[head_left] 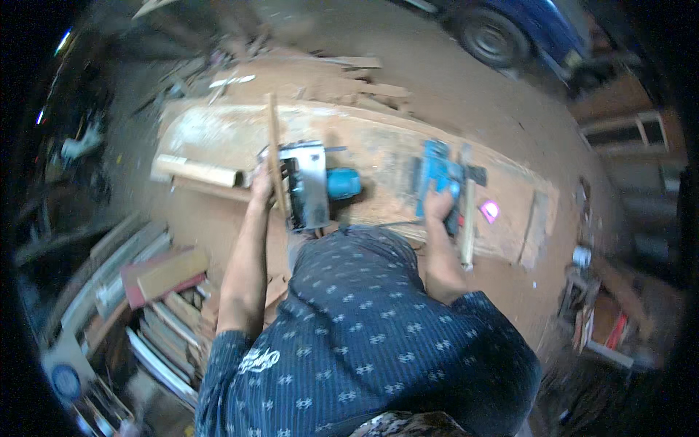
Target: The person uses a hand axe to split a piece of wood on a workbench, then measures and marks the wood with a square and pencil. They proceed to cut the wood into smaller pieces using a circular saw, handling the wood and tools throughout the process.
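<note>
My left hand (261, 183) is closed around a narrow wooden strip (274, 138), which stands up lengthwise beside a circular saw. The circular saw (313, 182) lies on the workbench (386, 138) with its metal base plate showing and its teal motor housing (343, 183) to the right. Farther right, my right hand (438, 204) grips a blue electric planer (436, 164) resting on the bench. Blur hides the exact finger positions on the planer. Close by the planer lies a thin wooden stick (468, 233).
A small pink and white object (489, 211) and a flat board (534, 227) lie at the bench's right end. A wooden beam (196, 171) lies at its left. Stacked planks (164, 280) fill the lower left. Behind stands a blue vehicle (502, 33); scrap wood (364, 87) litters the far side.
</note>
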Action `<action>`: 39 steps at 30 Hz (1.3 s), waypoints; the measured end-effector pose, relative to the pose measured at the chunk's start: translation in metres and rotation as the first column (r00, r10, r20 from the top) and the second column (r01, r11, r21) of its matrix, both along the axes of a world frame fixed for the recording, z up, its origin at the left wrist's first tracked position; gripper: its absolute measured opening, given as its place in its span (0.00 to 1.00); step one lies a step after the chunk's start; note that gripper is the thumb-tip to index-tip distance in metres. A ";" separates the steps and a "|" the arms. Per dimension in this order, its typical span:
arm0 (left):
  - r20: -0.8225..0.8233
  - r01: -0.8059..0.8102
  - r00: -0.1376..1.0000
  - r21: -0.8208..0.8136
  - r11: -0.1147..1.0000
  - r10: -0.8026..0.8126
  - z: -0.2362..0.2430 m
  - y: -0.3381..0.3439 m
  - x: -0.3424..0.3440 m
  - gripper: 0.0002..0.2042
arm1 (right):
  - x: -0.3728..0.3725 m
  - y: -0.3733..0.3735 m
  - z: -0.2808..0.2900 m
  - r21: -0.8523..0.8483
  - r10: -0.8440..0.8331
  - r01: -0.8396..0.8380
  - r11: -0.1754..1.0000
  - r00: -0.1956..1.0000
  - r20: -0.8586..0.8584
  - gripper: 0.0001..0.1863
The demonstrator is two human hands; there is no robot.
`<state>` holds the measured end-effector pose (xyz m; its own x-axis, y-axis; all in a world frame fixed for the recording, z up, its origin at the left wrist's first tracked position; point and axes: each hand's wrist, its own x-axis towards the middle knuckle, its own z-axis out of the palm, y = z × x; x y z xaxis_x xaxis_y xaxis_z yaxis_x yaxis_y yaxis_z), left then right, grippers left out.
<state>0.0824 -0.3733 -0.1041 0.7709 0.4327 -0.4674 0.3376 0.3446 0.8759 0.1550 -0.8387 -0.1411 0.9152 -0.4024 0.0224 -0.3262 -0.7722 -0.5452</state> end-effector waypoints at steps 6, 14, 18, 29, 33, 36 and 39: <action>0.008 -0.090 0.996 -0.215 0.972 0.094 0.001 0.010 -0.001 0.24 | 0.013 -0.024 0.004 -0.072 -0.060 0.057 0.996 0.998 -0.036 0.30; -0.140 -0.075 0.989 -0.266 0.961 0.038 0.015 0.030 -0.017 0.21 | 0.078 0.139 0.033 0.869 0.624 -0.197 0.455 0.766 -0.153 0.24; -0.201 -0.032 0.979 -0.255 0.967 -0.021 0.014 0.049 -0.037 0.22 | 0.089 0.233 0.022 0.977 0.904 0.201 0.073 0.400 -0.150 0.22; -0.218 -0.192 0.968 -0.328 0.925 0.123 0.008 0.060 -0.062 0.21 | 0.074 0.308 0.034 0.901 0.971 0.409 0.142 -0.234 -0.046 0.21; -0.270 -0.211 0.955 -0.317 0.925 0.125 -0.004 0.062 -0.071 0.25 | 0.093 0.321 0.026 0.874 0.876 0.436 0.213 -0.481 0.026 0.18; -0.239 -0.109 0.970 -0.289 0.951 0.038 -0.001 0.053 -0.054 0.24 | 0.103 0.329 0.017 0.930 0.718 0.309 0.197 -0.692 0.078 0.13; -0.249 0.028 0.965 -0.219 0.975 -0.084 0.017 0.044 -0.036 0.20 | 0.107 0.321 0.017 0.956 0.655 0.253 0.148 -0.750 0.097 0.12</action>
